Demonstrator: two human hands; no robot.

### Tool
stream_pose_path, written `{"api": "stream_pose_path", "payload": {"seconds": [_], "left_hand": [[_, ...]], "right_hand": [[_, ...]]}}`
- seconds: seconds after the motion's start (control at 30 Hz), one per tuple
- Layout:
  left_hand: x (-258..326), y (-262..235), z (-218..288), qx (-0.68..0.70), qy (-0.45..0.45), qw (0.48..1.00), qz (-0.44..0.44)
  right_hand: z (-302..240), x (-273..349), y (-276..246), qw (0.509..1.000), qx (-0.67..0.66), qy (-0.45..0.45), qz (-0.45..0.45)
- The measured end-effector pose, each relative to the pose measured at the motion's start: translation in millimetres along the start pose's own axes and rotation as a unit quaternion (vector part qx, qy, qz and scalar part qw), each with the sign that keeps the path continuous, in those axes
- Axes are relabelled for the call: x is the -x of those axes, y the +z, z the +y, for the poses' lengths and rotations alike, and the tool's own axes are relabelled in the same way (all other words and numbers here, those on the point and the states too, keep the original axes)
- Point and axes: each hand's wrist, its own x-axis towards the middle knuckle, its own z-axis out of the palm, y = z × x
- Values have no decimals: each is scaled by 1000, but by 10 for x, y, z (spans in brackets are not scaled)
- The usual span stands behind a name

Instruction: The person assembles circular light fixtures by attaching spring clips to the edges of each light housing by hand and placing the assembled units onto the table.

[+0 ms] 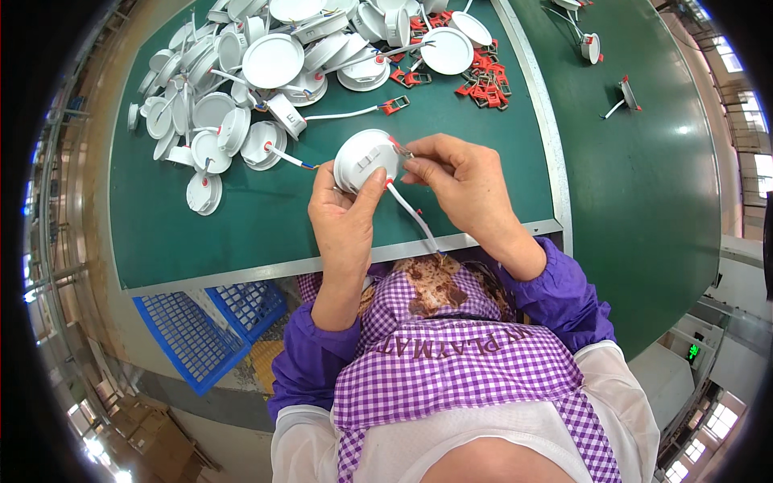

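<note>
My left hand [348, 211] grips a white round downlight [360, 154] by its rim, over the front part of the green table. From the light's lower right side a white cable [415, 216] with bare wire ends hangs over the table edge. At its upper right rim sits a small red-and-metal spring clip [403, 150], pinched between the thumb and fingers of my right hand [467, 183]. The fingers partly cover the clip, so how far it is seated cannot be seen.
A large heap of white downlights [274, 60] fills the back left of the green table [233, 233]. Loose red spring clips [486, 83] lie to its right. One clip-ended cable [394, 105] points my way. Another green table [636, 185] adjoins at right; a blue basket [193, 338] is below left.
</note>
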Motion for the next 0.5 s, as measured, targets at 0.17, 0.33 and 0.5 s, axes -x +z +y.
{"api": "stream_pose_path", "payload": {"seconds": [0.17, 0.33, 0.5], "left_hand": [[0, 36, -15, -9, 17, 1000, -5], [-5, 10, -33, -21, 32, 999, -28], [15, 7, -3, -27, 33, 998, -38]], "right_hand": [[-9, 20, 72, 992, 82, -84, 37], [28, 5, 57, 992, 74, -91, 47], [66, -23, 42, 999, 15, -36, 36]]}}
